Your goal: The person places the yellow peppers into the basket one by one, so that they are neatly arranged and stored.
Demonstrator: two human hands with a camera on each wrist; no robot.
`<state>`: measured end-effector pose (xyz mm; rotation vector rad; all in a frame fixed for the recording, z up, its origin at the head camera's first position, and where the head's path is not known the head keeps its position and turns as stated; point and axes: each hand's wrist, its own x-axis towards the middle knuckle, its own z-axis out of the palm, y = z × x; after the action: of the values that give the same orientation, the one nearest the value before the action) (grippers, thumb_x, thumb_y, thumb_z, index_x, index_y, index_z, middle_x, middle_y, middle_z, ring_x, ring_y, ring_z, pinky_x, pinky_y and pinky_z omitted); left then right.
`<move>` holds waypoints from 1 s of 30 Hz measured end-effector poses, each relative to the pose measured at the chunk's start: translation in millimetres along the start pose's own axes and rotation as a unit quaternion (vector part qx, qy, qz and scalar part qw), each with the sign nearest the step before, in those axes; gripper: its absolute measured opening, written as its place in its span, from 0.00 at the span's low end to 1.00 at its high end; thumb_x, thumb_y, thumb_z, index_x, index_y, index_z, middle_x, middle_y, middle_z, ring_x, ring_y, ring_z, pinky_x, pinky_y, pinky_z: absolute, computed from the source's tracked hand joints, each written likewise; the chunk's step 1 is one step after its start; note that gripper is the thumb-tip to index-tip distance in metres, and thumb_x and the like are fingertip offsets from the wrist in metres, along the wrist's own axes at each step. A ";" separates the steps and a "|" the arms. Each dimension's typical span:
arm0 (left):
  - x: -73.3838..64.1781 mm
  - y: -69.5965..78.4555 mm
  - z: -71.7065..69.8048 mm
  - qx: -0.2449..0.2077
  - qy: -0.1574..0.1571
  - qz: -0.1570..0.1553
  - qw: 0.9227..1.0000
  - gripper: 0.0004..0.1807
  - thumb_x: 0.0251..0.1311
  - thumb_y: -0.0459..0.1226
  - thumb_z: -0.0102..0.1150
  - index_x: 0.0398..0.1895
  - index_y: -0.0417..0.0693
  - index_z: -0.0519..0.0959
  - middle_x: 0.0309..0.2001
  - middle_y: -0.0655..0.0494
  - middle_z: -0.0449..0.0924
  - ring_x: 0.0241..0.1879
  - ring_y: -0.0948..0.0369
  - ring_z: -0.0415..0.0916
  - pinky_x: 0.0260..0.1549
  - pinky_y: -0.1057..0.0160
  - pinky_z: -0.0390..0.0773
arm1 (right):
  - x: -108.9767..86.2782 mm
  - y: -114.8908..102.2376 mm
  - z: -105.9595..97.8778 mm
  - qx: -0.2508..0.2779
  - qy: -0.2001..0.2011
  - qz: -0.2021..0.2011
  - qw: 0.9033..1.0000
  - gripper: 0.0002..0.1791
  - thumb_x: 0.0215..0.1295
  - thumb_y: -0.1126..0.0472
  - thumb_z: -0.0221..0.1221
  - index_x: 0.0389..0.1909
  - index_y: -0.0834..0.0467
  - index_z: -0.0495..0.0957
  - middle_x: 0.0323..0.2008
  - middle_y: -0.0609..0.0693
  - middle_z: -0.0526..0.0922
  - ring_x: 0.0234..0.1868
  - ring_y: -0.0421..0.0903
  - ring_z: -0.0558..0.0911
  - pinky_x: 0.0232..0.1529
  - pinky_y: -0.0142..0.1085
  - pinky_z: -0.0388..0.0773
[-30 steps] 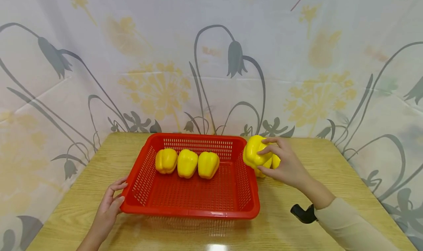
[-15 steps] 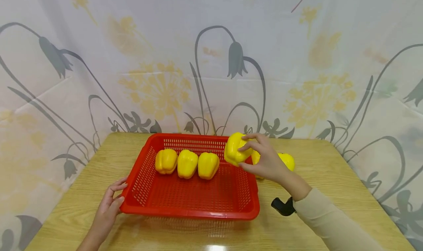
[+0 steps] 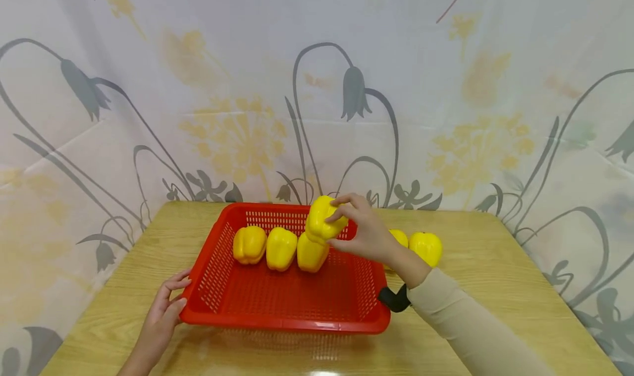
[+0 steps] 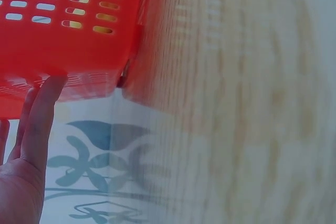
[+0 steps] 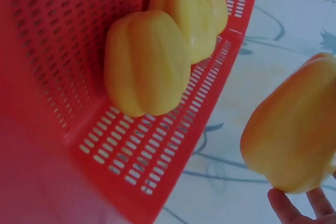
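My right hand (image 3: pixel 364 227) holds a yellow bell pepper (image 3: pixel 322 219) between thumb and fingers, above the back right part of a red plastic basket (image 3: pixel 292 325). In the right wrist view this pepper (image 5: pixel 294 129) is at the right, apart from the basket wall. Inside the basket three yellow peppers stand in a row: a left one (image 3: pixel 249 245), a middle one (image 3: pixel 281 249) and a right one (image 3: pixel 312 255), partly hidden by the held pepper. My left hand (image 3: pixel 160 315) touches the basket's left rim; the left wrist view shows its fingers (image 4: pixel 42 119) nearly straight against the red plastic.
Right of the basket, two more yellow peppers sit on the wooden table (image 3: pixel 475 288): one (image 3: pixel 426 248) in plain sight, another (image 3: pixel 398 238) partly behind my right arm. A flower-patterned curtain (image 3: pixel 238 90) hangs behind the table. A black wrist mount (image 3: pixel 394 299) hangs at my right cuff.
My right hand has carried the pepper leftward from the basket's right side to over the rightmost pepper inside. The two peppers on the table have come into view. My left hand has stayed put.
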<state>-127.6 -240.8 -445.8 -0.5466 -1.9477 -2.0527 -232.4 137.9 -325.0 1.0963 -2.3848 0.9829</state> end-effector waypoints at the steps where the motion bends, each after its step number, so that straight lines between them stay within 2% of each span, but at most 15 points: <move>1: -0.1 -0.1 0.0 -0.002 0.000 0.000 1.000 0.17 0.65 0.21 0.31 0.51 0.40 0.66 0.61 0.57 0.59 0.47 0.66 0.75 0.31 0.66 0.80 | 2.5 -1.6 2.3 0.002 -0.004 -0.003 1.000 0.15 0.43 0.64 0.72 0.33 0.56 0.78 0.51 0.54 0.70 0.56 0.53 0.65 0.53 0.50 0.68; 6: 0.9 0.2 -0.1 -0.005 0.008 0.001 1.000 0.15 0.65 0.21 0.32 0.49 0.39 0.66 0.61 0.56 0.60 0.46 0.66 0.75 0.30 0.65 0.81 | 14.7 -7.1 19.6 0.015 -0.024 -0.018 0.999 0.15 0.45 0.63 0.72 0.33 0.56 0.78 0.51 0.54 0.69 0.55 0.52 0.65 0.52 0.47 0.69; 12: -2.3 0.2 -0.7 -0.015 0.007 0.008 1.000 0.15 0.65 0.20 0.32 0.47 0.39 0.67 0.60 0.57 0.61 0.46 0.66 0.76 0.29 0.66 0.80 | 22.1 -12.4 50.4 0.033 -0.062 -0.028 0.997 0.13 0.47 0.62 0.70 0.34 0.56 0.78 0.51 0.53 0.69 0.55 0.51 0.64 0.52 0.45 0.68; 18: -1.4 -1.1 -0.1 -0.019 0.006 0.009 1.000 0.15 0.65 0.20 0.32 0.47 0.38 0.66 0.61 0.57 0.61 0.47 0.65 0.76 0.30 0.65 0.81 | 31.9 -23.1 76.7 0.013 -0.112 -0.046 0.993 0.13 0.49 0.59 0.69 0.36 0.54 0.78 0.53 0.53 0.69 0.56 0.51 0.63 0.54 0.43 0.67; 24: -0.5 -0.3 -0.1 -0.015 0.009 0.010 1.000 0.15 0.65 0.20 0.32 0.47 0.38 0.67 0.60 0.56 0.61 0.47 0.65 0.76 0.29 0.65 0.81 | 39.1 -32.3 100.7 -0.005 -0.171 -0.066 0.983 0.14 0.50 0.56 0.70 0.37 0.52 0.79 0.52 0.52 0.69 0.54 0.49 0.64 0.54 0.37 0.66; 30: 0.7 -0.9 0.3 -0.018 0.005 0.011 1.000 0.14 0.65 0.20 0.33 0.47 0.37 0.67 0.61 0.55 0.61 0.47 0.65 0.76 0.29 0.65 0.81 | 37.5 -35.8 120.1 -0.033 -0.253 -0.063 0.965 0.16 0.51 0.52 0.69 0.40 0.50 0.80 0.52 0.49 0.69 0.53 0.46 0.65 0.53 0.32 0.64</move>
<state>-128.5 -240.5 -446.2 -0.5613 -1.8938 -2.0767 -231.2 16.2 -372.9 1.6065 -2.6614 0.6285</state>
